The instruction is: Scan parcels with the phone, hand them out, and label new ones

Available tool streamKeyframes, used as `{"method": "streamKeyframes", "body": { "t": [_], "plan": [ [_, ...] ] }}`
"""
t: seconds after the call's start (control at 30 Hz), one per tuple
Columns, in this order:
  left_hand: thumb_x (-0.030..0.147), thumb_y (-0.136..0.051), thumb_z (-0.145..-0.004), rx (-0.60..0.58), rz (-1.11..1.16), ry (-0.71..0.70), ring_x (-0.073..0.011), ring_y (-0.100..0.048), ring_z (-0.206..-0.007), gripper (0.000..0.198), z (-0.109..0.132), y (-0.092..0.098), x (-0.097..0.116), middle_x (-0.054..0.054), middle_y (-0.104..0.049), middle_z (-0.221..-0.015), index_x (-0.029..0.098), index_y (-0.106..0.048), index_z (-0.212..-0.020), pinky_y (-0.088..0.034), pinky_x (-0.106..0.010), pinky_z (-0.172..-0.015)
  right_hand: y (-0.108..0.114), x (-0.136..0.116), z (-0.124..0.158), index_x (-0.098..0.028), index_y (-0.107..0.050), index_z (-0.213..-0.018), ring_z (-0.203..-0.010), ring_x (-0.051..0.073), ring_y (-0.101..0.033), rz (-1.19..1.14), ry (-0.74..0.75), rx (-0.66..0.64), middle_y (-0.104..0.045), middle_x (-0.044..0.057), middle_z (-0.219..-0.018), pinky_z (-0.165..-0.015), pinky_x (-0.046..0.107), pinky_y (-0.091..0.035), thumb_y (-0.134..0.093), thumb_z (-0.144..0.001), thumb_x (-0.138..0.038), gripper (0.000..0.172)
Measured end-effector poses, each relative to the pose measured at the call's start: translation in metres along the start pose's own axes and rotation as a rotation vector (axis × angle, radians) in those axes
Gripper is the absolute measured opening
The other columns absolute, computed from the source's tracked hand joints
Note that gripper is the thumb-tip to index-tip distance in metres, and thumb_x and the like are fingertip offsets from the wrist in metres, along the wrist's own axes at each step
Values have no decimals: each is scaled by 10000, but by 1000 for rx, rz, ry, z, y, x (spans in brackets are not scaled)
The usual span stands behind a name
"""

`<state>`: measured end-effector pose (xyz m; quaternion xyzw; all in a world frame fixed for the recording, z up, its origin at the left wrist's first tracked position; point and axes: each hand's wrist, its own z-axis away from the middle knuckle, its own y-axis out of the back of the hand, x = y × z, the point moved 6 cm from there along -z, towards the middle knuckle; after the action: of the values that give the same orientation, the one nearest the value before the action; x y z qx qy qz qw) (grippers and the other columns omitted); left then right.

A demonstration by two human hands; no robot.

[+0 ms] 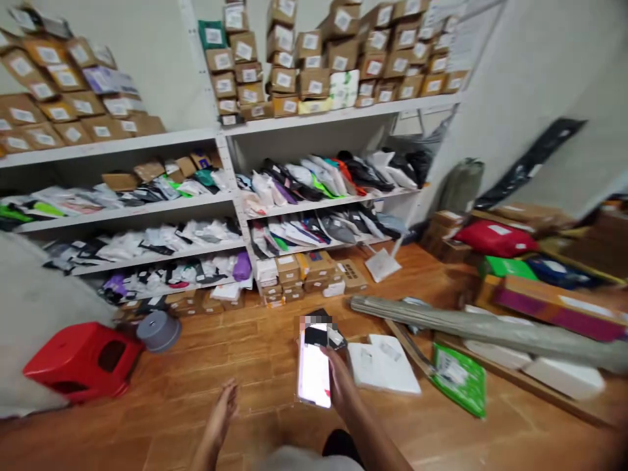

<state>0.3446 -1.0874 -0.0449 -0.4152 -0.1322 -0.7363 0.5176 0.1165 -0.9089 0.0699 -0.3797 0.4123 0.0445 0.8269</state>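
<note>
My right hand (341, 386) reaches in from the lower right and is closed around a phone (314, 373) with a lit, pale screen, held upright over the wooden floor. A small black packet (324, 335) shows just above the phone's top edge; whether my fingers hold it too is unclear. My left hand (223, 409) hangs lower left of the phone, fingers stretched out together and slightly blurred, with nothing in it. It hovers above bare floorboards, apart from the phone.
White shelving (220, 140) carries stacked cardboard boxes and bagged clothing. A red stool (78, 360) and grey tape roll (159, 330) lie left. White mailers (383, 366), a green packet (458, 379), a long grey roll (471, 324) and piled parcels (495, 239) crowd the right.
</note>
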Motion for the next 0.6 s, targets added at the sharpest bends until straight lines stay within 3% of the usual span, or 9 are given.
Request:
{"method": "streamKeyframes", "body": {
  "t": [0.03, 0.1, 0.2, 0.3, 0.43, 0.6],
  "plan": [
    [478, -605, -864, 8, 26, -1, -282, -455, -1330, 394, -3, 13, 6, -96, -595, -1305, 269, -608, -1198, -456, -388, -931, -19, 20, -6, -205, -618, -877, -639, 242, -657, 21, -30, -16, -719, 19, -693, -623, 347, -479, -779, -660, -404, 335],
    [542, -622, -824, -95, 62, 6, -280, -510, -1278, 439, -5, 19, 17, -107, -625, -1249, 262, -632, -1162, -479, -338, -853, -52, 54, -19, -201, -620, -865, -612, 216, -634, 50, -76, -61, -700, 5, -672, -602, 318, -458, -777, -674, -406, 321],
    [738, -568, -751, -430, 89, 37, -323, -594, -1141, 695, 1, -5, 36, -159, -650, -1171, 208, -632, -1195, -513, -379, -783, -89, 94, -39, -193, -620, -847, -623, 213, -633, 87, -127, -124, -693, 7, -683, -603, 312, -450, -782, -673, -424, 331],
    [827, -516, -701, -648, 167, 77, -384, -562, -1190, 819, 5, -24, 67, -174, -605, -1288, 225, -605, -1248, -505, -487, -841, -122, 120, -63, -185, -611, -835, -637, 227, -645, 124, -166, -166, -690, 19, -677, -614, 325, -457, -790, -650, -458, 375],
    [753, -491, -787, -738, 233, 98, -389, -586, -1157, 712, -20, -17, 118, -141, -619, -1299, 267, -578, -1300, -488, -530, -856, -172, 134, -103, -187, -625, -858, -741, 246, -671, 144, -132, -217, -720, 48, -772, -666, 335, -479, -787, -649, -493, 404],
    [692, -488, -835, -764, 304, 80, -383, -578, -1175, 675, -79, 13, 181, -131, -612, -1325, 272, -542, -1362, -485, -539, -873, -235, 142, -176, -217, -647, -1008, -888, 270, -660, 276, -42, -237, -726, 64, -990, -778, 367, -488, -788, -650, -530, 497]
  ]
}}
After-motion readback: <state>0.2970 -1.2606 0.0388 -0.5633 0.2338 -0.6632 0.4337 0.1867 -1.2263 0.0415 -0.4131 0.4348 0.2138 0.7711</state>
